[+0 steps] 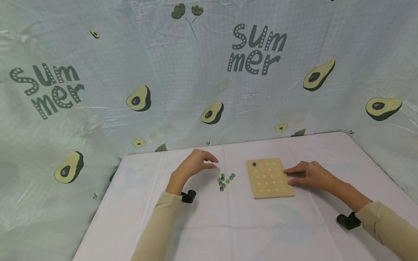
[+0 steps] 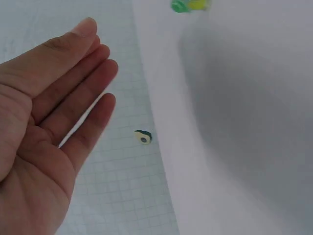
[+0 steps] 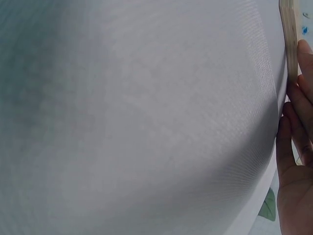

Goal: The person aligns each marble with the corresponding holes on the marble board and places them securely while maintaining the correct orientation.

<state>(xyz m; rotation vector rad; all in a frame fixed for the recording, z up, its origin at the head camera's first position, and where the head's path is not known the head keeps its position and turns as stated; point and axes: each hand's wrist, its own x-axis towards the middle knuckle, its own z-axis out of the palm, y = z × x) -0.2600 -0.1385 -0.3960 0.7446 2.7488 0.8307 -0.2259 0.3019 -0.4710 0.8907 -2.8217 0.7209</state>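
A square wooden board (image 1: 268,190) with rows of small hollows lies on the table, and a dark blue marble (image 1: 254,164) sits in its far left corner hollow. My right hand (image 1: 308,175) touches the board's right edge with thumb and fingertips; in the right wrist view the fingers lie along the wooden edge (image 3: 290,44). Left of the board is a loose cluster of glass marbles (image 1: 227,181), mostly green and yellow with one blue. My left hand (image 1: 195,163) hovers just left of them, thumb and fingers apart, holding nothing. Its palm shows empty in the left wrist view.
A pale cloth covers the table (image 1: 209,232). Behind it hangs a sheet (image 1: 176,119) printed with avocados and lettering. Black wrist cameras (image 1: 188,196) are on both arms, close above the tabletop.
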